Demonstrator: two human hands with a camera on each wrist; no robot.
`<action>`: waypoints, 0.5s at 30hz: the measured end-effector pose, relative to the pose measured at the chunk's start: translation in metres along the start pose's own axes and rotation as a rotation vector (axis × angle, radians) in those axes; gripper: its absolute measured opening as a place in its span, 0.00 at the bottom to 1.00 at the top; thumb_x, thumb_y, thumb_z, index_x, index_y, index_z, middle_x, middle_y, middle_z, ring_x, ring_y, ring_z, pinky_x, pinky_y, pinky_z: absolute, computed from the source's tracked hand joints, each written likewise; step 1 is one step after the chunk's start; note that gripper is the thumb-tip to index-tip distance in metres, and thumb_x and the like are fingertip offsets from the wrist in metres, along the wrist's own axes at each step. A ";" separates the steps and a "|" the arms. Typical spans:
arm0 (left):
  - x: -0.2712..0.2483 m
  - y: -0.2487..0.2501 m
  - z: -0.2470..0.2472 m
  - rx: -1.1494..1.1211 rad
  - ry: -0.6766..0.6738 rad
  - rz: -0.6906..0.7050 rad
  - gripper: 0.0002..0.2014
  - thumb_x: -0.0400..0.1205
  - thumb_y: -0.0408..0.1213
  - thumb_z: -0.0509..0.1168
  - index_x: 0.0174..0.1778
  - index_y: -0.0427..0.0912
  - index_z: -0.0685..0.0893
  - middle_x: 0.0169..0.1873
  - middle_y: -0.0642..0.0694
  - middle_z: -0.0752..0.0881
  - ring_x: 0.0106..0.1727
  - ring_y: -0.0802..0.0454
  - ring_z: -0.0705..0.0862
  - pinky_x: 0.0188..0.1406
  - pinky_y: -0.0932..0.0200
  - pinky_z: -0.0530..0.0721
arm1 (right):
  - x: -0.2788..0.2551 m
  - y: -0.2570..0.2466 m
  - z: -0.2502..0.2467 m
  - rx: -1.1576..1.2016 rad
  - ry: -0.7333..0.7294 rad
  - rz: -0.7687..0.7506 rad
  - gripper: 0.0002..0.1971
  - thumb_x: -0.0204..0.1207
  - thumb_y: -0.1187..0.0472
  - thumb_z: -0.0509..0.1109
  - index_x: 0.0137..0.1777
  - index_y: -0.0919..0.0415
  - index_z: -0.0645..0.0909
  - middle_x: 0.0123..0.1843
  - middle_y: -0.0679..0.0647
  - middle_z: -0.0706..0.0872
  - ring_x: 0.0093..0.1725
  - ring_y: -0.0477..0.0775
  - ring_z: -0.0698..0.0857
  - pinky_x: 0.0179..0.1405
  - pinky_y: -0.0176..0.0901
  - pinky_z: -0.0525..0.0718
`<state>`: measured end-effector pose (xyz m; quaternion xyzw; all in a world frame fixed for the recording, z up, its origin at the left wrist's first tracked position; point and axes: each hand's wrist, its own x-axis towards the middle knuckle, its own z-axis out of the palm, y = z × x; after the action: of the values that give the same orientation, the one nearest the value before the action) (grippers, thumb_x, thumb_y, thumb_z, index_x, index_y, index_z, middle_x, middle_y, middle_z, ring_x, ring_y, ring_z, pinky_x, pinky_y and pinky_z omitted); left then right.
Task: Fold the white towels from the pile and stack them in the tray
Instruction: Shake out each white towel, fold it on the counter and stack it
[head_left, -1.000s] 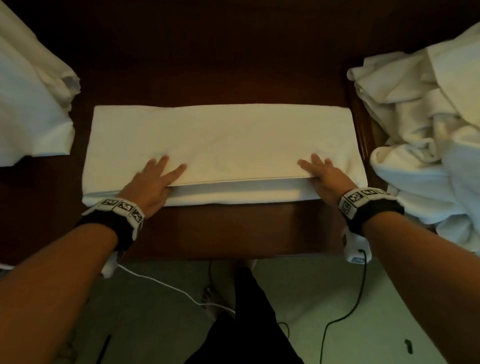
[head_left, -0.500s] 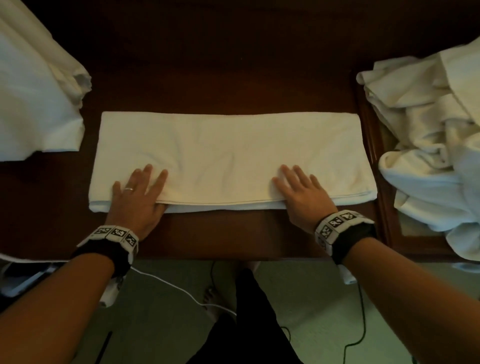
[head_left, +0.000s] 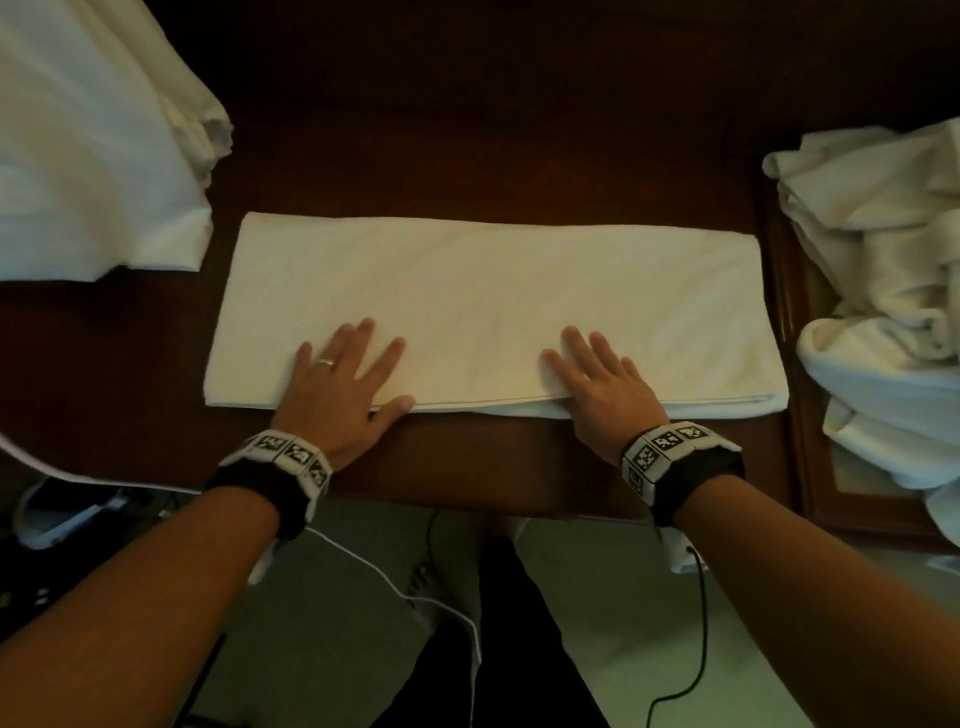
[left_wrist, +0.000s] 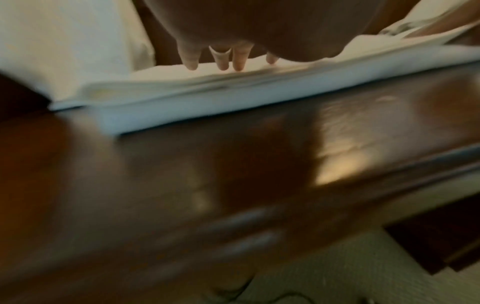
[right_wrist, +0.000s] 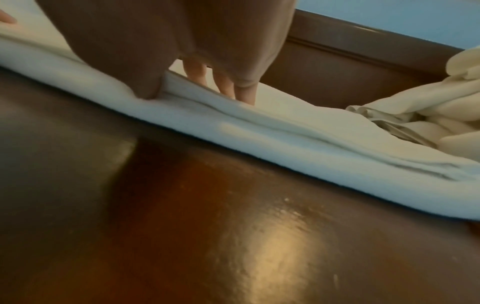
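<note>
Towel: the long folded towel (head_left: 493, 312) lies flat across the dark wooden table (head_left: 467, 457), its open layered edge along the side nearest the person. I judge it is laid lengthwise so that the next fold can bring one short end over the other.

Left hand: the left hand (head_left: 340, 382) lies palm down on the towel's near edge, left of the towel's middle, fingers straight and spread. It grips nothing; it only presses. The left wrist view shows the fingertips (left_wrist: 238, 65) resting on the top layer, which probably keeps the layers lined up.

Right hand: the right hand (head_left: 597, 387) lies flat on the same near edge, right of the towel's middle, fingers extended and holding nothing. In the right wrist view the thumb (right_wrist: 148, 90) presses down on the edge layers and dents them, seemingly to set the crease.

Pile: crumpled unfolded towels (head_left: 883, 291) lie heaped just past the towel's right end, close by for the next pick.

Tray: a wooden rim (head_left: 810, 467) shows under that heap, beside the towel's right end; whether this is the stacking tray I cannot tell.

Other cloth: a large white cloth (head_left: 88, 156) sits beyond the towel's left end, apart from it.

Stage: smoothing seems nearly finished; the cross fold is not yet done.
</note>
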<state>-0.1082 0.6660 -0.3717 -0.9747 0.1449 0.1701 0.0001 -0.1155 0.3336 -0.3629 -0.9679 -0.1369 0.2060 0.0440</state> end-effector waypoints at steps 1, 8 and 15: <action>0.009 0.010 0.002 -0.003 -0.011 0.012 0.38 0.81 0.72 0.30 0.87 0.63 0.37 0.89 0.45 0.39 0.89 0.39 0.44 0.82 0.27 0.52 | -0.002 0.006 0.000 -0.008 0.018 0.021 0.37 0.81 0.68 0.60 0.87 0.48 0.49 0.89 0.56 0.42 0.87 0.67 0.44 0.82 0.71 0.57; 0.017 0.006 0.015 -0.008 -0.072 -0.035 0.32 0.82 0.71 0.30 0.81 0.71 0.25 0.85 0.53 0.27 0.88 0.39 0.35 0.80 0.22 0.47 | -0.036 0.044 0.006 -0.114 0.088 -0.063 0.40 0.67 0.79 0.65 0.81 0.55 0.70 0.84 0.59 0.68 0.80 0.70 0.70 0.47 0.63 0.90; 0.024 0.002 0.001 0.002 -0.067 -0.050 0.36 0.85 0.66 0.46 0.88 0.62 0.43 0.89 0.47 0.40 0.88 0.38 0.44 0.82 0.28 0.52 | -0.049 0.072 0.016 -0.108 0.144 0.137 0.37 0.71 0.73 0.69 0.82 0.60 0.67 0.84 0.64 0.65 0.82 0.70 0.65 0.72 0.71 0.75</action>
<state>-0.0870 0.6572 -0.3805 -0.9718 0.1205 0.2024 0.0100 -0.1471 0.2511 -0.3683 -0.9883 -0.0779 0.1309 -0.0125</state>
